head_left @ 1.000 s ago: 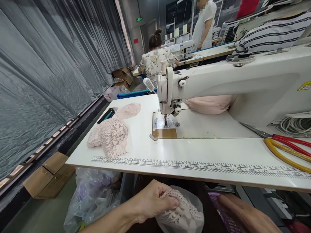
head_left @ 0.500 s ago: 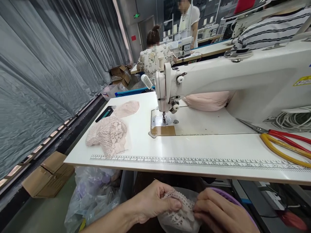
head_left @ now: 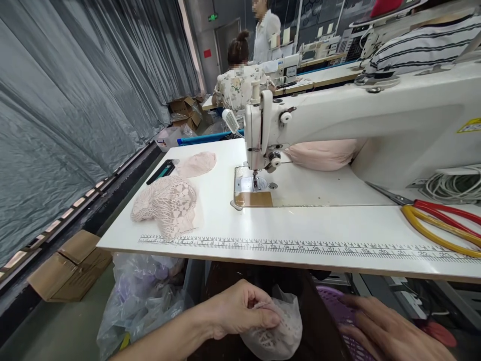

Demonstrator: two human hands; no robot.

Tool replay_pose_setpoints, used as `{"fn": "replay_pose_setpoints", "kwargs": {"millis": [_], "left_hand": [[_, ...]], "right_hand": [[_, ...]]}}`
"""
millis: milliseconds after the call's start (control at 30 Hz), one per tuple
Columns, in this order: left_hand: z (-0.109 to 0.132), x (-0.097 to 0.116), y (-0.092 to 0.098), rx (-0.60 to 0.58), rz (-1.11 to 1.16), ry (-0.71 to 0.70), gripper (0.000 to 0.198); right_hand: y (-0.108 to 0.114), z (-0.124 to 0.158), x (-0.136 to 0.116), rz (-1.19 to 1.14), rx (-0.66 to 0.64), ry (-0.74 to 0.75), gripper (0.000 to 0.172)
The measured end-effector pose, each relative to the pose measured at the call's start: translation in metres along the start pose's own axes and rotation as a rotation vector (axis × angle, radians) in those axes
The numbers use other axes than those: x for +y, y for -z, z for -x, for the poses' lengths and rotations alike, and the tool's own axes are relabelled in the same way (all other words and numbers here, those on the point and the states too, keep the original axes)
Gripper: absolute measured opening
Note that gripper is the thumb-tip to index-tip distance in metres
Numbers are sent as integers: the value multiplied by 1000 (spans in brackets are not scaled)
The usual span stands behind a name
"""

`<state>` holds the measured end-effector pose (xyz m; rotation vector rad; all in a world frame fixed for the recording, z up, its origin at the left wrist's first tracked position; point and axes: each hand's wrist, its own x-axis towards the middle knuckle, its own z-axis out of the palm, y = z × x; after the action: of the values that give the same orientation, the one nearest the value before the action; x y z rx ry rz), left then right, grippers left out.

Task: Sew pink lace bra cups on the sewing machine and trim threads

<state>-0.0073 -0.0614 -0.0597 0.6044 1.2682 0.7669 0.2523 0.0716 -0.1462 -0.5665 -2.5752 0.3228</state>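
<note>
Below the table edge, my left hand [head_left: 250,313] pinches a pale lace piece [head_left: 277,326] between thumb and fingers. A sheer white layer on it covers most of the lace pattern. Over a purple plastic basket [head_left: 334,296] hangs my right hand [head_left: 379,326], its fingers stretched out and a little blurred, with nothing visible in them. On the table lie a pink lace piece [head_left: 169,203] and a plain pink fabric piece [head_left: 197,164], left of the sewing machine [head_left: 263,130]. The needle area shows no fabric under it.
Scissors [head_left: 424,215] with red and yellow handles lie at the table's right. A pink bundle [head_left: 323,154] sits behind the machine arm. Plastic bags [head_left: 143,291] and a cardboard box [head_left: 69,268] stand at lower left. Other people [head_left: 236,82] work beyond the table.
My right hand has let go of the lace piece and moved right, over the purple basket. My left hand keeps its hold, and the sheer layer now covers more of the lace.
</note>
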Motion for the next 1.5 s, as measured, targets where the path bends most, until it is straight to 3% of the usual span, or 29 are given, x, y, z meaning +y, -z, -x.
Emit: {"fn": "replay_pose_setpoints", "kwargs": {"millis": [33,133,167,267,333,500,700,933,1100,1500], "left_hand": [[0,0,-1,-16,-15,-9,43],[2,2,-3,-31,-64,-62,49],[4,2,-3,-20,-93,-85,51],[12,2,2,41,-179,-124,57],[15,-1,5,66,-187,-117,60],[13,-2,6,19,-153,-123,51],[13,2,8,-7,-69,-64,34],[14,-1,13,-22,-139,6,37],[11,-3,13,0,-163,-71,35],[14,0,19,-70,-109,-93,35]], "right_hand": [[6,-10,-13,-141,-118,-32,19],[22,-52,-57,-564,-395,-209,64],[25,-65,-68,-686,-462,-297,64],[24,-87,-82,-978,-637,-446,13],[19,-89,-81,-1056,-685,-476,13],[15,-84,-75,-1242,-772,-566,15],[19,-90,-76,-1337,-802,-560,17],[12,-96,-73,-1347,-828,-558,25],[14,-96,-74,-1374,-860,-542,26],[6,-98,-77,-1415,-845,-472,31]]}}
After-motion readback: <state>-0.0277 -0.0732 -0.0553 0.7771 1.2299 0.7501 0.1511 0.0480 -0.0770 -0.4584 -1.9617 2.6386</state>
